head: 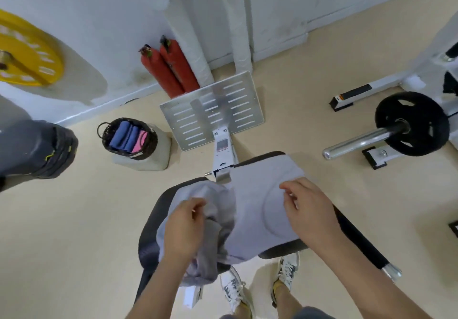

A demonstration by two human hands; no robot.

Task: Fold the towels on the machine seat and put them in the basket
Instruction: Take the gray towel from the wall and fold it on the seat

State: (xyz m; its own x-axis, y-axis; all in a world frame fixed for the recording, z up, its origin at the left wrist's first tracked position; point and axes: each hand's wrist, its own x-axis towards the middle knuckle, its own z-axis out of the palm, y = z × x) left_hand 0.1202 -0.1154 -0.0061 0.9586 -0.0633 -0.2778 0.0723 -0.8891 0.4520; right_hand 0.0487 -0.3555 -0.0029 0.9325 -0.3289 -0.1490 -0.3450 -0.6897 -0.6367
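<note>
A grey towel point(250, 202) lies spread over the black machine seat point(153, 222), bunched and hanging down on its left side. My left hand point(184, 229) grips the crumpled left part of the towel. My right hand point(309, 212) pinches the towel's right edge with its fingertips. A dark woven basket point(104, 130) stands on a pale block on the floor to the far left, holding folded blue and pink towels point(127, 136).
A slotted metal footplate point(210, 110) rises beyond the seat. Two red cylinders point(168, 68) lean on the wall. A barbell with a black plate point(412, 124) lies right. Another person's leg point(34, 147) is at the left. My shoes point(260, 284) stand below the seat.
</note>
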